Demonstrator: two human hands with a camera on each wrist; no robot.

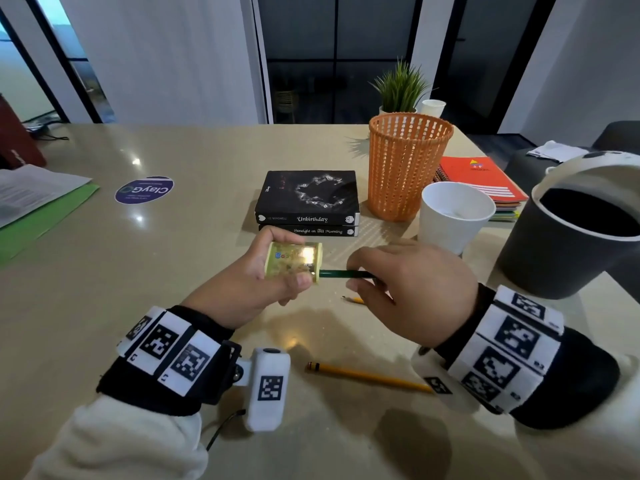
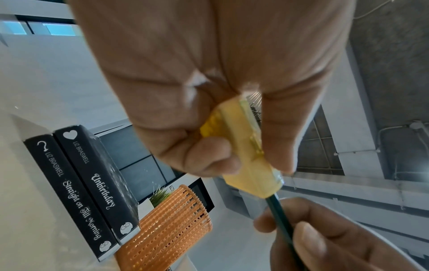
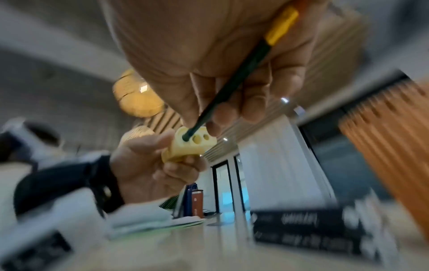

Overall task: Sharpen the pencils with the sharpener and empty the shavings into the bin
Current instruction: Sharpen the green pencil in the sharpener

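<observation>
My left hand [image 1: 277, 268] grips a yellow see-through sharpener [image 1: 293, 261] [image 2: 246, 154] above the table, thumb below and fingers behind it. A dark green pencil [image 1: 343, 273] [image 2: 278, 218] [image 3: 234, 86] is stuck into the leftmost of three holes in the sharpener's face [image 3: 195, 140]. My right hand [image 1: 408, 289] pinches that pencil close to the sharpener; its yellow end [image 3: 282, 23] lies against my palm. A yellow pencil [image 1: 367, 376] lies on the table near me, and another yellow pencil tip [image 1: 353, 300] shows under my right hand. The dark grey bin [image 1: 568, 244] with a white swing lid stands at the right.
Two black books [image 1: 308, 202] are stacked behind my hands. An orange mesh basket [image 1: 405, 168], a white cup [image 1: 453, 216] and orange notebooks [image 1: 485, 178] stand to the right of them. Papers on a green folder [image 1: 38, 209] lie at the left edge.
</observation>
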